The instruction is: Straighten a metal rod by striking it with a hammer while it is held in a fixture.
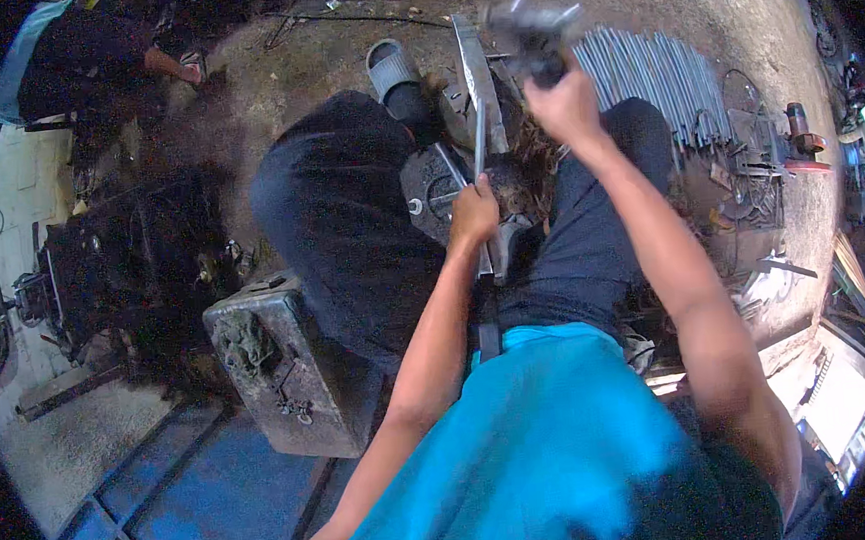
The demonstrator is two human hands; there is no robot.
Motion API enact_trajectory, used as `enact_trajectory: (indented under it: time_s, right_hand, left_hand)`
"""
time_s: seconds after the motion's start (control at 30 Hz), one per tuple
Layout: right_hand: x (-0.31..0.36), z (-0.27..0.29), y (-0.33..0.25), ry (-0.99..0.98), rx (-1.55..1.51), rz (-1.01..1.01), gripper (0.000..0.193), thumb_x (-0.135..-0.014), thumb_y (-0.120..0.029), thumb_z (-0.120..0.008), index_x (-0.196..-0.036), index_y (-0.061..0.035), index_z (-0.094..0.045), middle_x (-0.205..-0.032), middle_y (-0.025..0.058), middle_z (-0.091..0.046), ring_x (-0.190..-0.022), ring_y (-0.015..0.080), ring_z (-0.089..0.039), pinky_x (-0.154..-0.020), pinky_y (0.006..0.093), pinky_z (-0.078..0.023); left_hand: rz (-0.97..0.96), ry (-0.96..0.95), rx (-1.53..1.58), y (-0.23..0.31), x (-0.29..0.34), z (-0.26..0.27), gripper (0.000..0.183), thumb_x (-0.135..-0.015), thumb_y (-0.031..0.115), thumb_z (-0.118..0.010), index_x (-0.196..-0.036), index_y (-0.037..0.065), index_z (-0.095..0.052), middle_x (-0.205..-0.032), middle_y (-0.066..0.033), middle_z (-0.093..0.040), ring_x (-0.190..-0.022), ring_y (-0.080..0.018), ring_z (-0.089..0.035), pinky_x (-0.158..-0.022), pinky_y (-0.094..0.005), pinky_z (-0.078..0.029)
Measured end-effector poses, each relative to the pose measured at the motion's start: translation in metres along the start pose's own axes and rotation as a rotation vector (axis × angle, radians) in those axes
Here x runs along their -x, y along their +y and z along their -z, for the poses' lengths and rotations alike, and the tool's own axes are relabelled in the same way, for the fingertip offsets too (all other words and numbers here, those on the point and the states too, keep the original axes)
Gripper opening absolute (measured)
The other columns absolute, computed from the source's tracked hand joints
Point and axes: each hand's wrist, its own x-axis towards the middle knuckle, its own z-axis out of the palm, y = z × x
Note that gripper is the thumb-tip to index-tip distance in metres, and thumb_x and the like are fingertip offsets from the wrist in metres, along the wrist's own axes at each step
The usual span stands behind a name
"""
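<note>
My left hand [474, 212] is closed round a thin metal rod [481, 136] between my knees. A second thin bar [451, 164] runs from beside the same hand toward my sandalled foot; I cannot tell whether the two are joined. My right hand [566, 105] grips a hammer [536, 30], raised beyond the rod and smeared by motion. Just left of the hammer, a long, narrow, shiny metal strip [471, 62] points away from me. Dark metal pieces [432, 195] lie under and around my left hand, partly hidden by it.
Many grey metal rods [650, 84] lie side by side at the right. Beyond them stands an angle grinder [803, 139] with a red disc. A worn metal box [284, 366] sits by my left thigh, near a blue framed panel [197, 487]. Another person's hand [192, 68] shows at the upper left.
</note>
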Motion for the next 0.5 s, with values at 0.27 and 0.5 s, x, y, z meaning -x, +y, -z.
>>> enact_trajectory:
  time_s: [0.27,0.5]
  right_hand:
    - [-0.021,0.048,-0.007,-0.28,0.234,-0.128,0.035,-0.067,-0.017,-0.071,-0.091,0.007,-0.062,-0.081,0.0271,-0.066,-0.077,0.0418,-0.065,-0.071,0.0469,-0.05]
    - [-0.082,0.094,-0.098,0.273,0.042,0.177,0.022,-0.075,-0.013,-0.066,-0.064,0.0017,-0.054,-0.053,0.007,-0.054,-0.047,0.0229,-0.054,-0.048,0.0395,-0.044]
  left_hand:
    - [-0.048,0.023,0.024,0.02,0.01,0.006,0.065,-0.098,0.049,-0.036,-0.099,-0.01,-0.063,-0.097,-0.0359,-0.061,-0.1,-0.0507,-0.057,-0.086,-0.0531,-0.044]
    - [-0.056,0.028,-0.074,0.002,0.008,-0.005,0.064,-0.097,0.051,-0.04,-0.097,-0.009,-0.064,-0.096,-0.0347,-0.062,-0.099,-0.0509,-0.057,-0.086,-0.053,-0.044]
